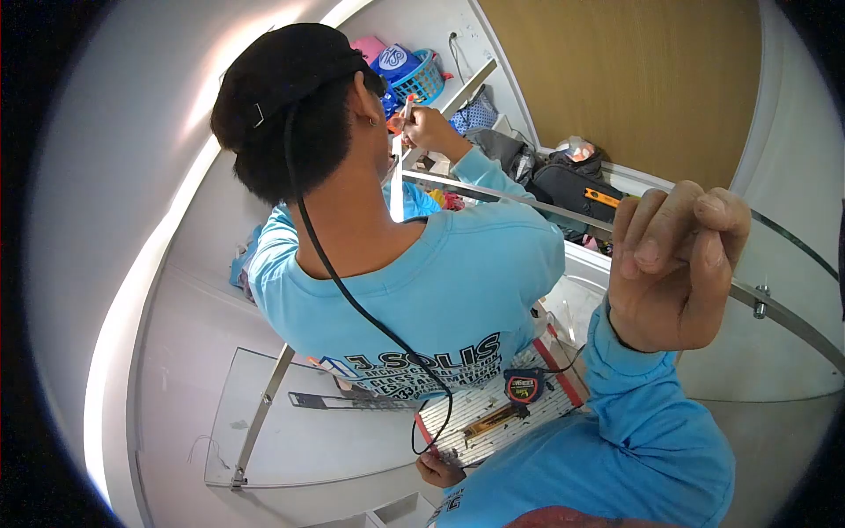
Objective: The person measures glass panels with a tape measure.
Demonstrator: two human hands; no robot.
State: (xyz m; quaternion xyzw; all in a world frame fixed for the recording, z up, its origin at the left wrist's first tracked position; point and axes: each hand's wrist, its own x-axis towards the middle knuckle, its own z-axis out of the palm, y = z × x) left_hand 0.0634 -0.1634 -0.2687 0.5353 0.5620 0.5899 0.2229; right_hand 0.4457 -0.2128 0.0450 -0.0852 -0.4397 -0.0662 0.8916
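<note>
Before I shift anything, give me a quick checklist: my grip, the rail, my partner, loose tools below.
1. Right hand closed over the metal rail: ok.
2. Left hand low by the black cable, what it holds: cannot tell.
3. Co-worker's arm clear of the rail: not ok, it reaches across.
4. Tape measure stowed: not ok, loose on the ribbed mat.
5. Rail bolt tight: cannot tell.

A person [396, 264] fills mid-frame. Behind them a rail [528, 201] crosses toward the right edge, a bag [572, 180] beyond it. A basket [421, 81] sits top centre. Lower centre, a tape measure [523, 385] lies on a slatted panel [480, 407].
</note>
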